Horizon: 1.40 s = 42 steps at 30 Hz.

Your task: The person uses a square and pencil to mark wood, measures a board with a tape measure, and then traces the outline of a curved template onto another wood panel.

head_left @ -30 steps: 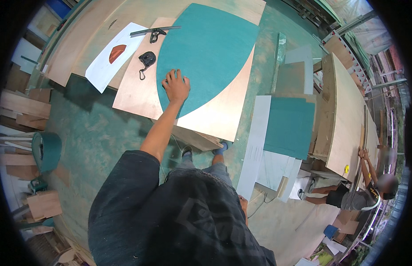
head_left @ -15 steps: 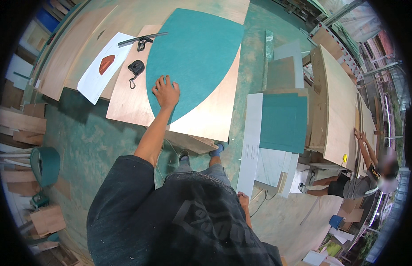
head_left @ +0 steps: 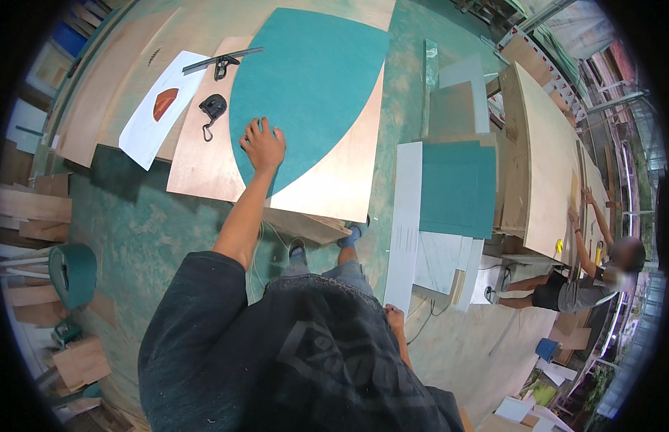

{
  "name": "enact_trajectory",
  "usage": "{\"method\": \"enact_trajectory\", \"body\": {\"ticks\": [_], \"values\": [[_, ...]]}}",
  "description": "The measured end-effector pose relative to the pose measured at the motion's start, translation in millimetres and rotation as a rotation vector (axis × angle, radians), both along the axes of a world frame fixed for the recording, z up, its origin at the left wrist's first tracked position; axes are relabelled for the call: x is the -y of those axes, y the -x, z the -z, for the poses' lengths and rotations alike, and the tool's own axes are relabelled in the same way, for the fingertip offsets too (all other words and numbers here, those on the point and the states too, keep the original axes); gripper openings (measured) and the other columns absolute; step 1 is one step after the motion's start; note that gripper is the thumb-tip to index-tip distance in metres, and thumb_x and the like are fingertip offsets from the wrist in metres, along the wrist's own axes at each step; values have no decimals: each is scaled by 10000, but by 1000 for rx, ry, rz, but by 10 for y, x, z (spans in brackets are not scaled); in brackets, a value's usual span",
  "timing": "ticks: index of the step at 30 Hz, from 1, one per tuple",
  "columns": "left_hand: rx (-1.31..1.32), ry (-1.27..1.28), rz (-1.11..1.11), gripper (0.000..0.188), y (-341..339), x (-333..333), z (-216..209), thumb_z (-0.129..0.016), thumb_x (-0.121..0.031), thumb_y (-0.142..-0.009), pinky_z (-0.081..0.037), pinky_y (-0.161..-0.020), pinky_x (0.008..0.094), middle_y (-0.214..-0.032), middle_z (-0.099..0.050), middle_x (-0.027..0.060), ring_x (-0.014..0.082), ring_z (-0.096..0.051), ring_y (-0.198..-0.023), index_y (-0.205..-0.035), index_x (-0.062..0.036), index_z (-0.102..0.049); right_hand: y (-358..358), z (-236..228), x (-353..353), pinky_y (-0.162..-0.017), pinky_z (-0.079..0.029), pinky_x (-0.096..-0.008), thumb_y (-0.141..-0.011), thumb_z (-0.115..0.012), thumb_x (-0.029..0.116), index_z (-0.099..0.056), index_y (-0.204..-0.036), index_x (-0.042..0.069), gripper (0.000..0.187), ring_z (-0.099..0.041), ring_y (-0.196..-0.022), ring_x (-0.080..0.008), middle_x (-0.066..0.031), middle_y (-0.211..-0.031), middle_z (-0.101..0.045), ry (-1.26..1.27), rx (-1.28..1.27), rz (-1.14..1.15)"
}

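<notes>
My left hand point(head_left: 264, 146) lies on the near left part of a large teal sheet point(head_left: 313, 79) with curved sides, fingers spread and nothing gripped. Pale plywood point(head_left: 334, 176) shows beneath the sheet. To the left of that hand are a black tape measure point(head_left: 213, 106) with a carabiner clip and a combination square point(head_left: 223, 66). Past them is white paper point(head_left: 141, 133) with a reddish-brown shape printed on it. Down by my side, my right hand point(head_left: 394, 315) is curled beside the lower end of a long white strip point(head_left: 404, 216). Whether its fingers hold anything is hidden.
Teal panels point(head_left: 458, 189) and grey sheets lie on the right. Beyond them, a co-worker point(head_left: 590, 288) reaches over another plywood-topped table point(head_left: 547, 158), where a yellow tape measure point(head_left: 559, 246) sits. A green roll point(head_left: 73, 275) and board offcuts point(head_left: 35, 198) occupy the left side.
The whole view has shifted slightly. My left hand keeps its place on the teal sheet. On the right, the co-worker leans farther over the table, with hands now apart.
</notes>
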State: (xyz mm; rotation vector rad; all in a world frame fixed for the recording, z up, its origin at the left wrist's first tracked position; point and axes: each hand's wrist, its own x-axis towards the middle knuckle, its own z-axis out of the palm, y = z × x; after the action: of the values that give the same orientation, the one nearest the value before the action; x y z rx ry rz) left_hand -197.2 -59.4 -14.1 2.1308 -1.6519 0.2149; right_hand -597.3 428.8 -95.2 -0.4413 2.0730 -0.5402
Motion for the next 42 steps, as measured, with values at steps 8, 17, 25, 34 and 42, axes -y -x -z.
{"method": "enact_trajectory", "body": {"ticks": [8, 17, 25, 34, 42], "values": [[-42, -22, 3, 440, 30, 22, -20, -521, -281, -940, -288, -1045, 499, -1374, -484, 123, 274, -416, -1298, -1325, -70, -543, 260, 716, -442, -666, -492, -284, -868, -585, 83, -733, -961, -41, 214, -617, -704, -129, -54, -786, -711, 18, 55, 17], [-22, -11, -10, 423, -39, -16, -12, -511, -280, -946, -289, -1047, 501, -1369, -482, 125, 278, -413, -1292, -1304, -57, -541, 136, 313, -120, -662, -484, -294, -837, -602, 119, -742, -895, -35, 216, -608, -686, -143, -72, -734, -692, 21, -89, -164], [-12, 1, -4, 421, -61, 3, -32, -529, -283, -939, -309, -1023, 495, -1358, -492, 130, 283, -427, -1271, -1290, -53, -560, 146, 361, -77, -674, -486, -314, -844, -599, 157, -748, -902, 6, 220, -610, -684, -163, -76, -709, -678, 7, -74, -185], [-21, 19, 12, 430, 16, 12, -68, -548, -278, -923, -319, -1016, 481, -1344, -503, 128, 279, -434, -1267, -1288, -53, -568, 308, 728, -405, -698, -504, -325, -868, -603, 176, -757, -913, 26, 220, -663, -731, -181, -119, -748, -708, 67, -264, -577], [-26, 6, -3, 433, 14, 7, -22, -547, -274, -922, -316, -1016, 483, -1350, -498, 119, 267, -427, -1278, -1295, -53, -561, 363, 744, -340, -700, -506, -318, -858, -611, 119, -757, -926, 4, 198, -674, -749, -173, -103, -789, -732, 91, -28, -194]]}}
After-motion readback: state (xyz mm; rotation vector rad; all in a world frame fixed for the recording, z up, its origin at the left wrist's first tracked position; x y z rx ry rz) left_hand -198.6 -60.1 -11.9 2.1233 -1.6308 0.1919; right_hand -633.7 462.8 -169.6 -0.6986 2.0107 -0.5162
